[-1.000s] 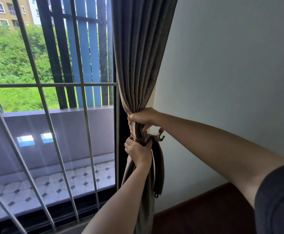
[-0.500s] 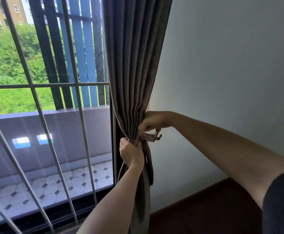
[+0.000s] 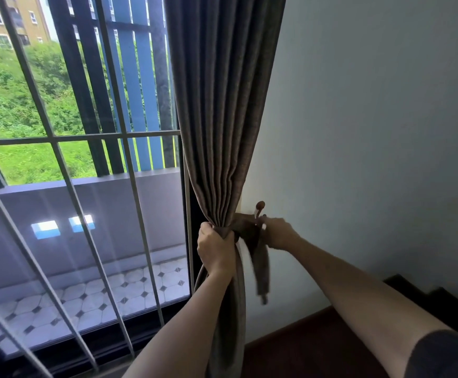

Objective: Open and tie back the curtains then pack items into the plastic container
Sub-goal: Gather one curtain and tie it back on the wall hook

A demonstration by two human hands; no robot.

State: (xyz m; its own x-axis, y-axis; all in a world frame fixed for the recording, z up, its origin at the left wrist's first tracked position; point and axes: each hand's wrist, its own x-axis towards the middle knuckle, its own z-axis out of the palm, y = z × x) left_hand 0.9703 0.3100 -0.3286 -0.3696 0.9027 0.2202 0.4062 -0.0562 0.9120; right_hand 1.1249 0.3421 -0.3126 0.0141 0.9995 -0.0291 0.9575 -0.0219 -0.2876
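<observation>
Left hand (image 3: 215, 248): fist closed round gathered curtain (image 3: 222, 118), just left of wall hook (image 3: 259, 208). Right hand (image 3: 279, 233): nearer hook, just below it, fingers pinching tieback (image 3: 262, 268); loose band hangs vertical. Loop likely goes up onto hook next.

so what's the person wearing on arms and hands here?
Nothing on the left hand or right hand: no gloves, no watch or bracelet at either wrist. Both forearms are uncovered. A dark grey sleeve covers the right upper arm; none shows on the left arm. The right hand is blurred, so rings are unclear.
</observation>
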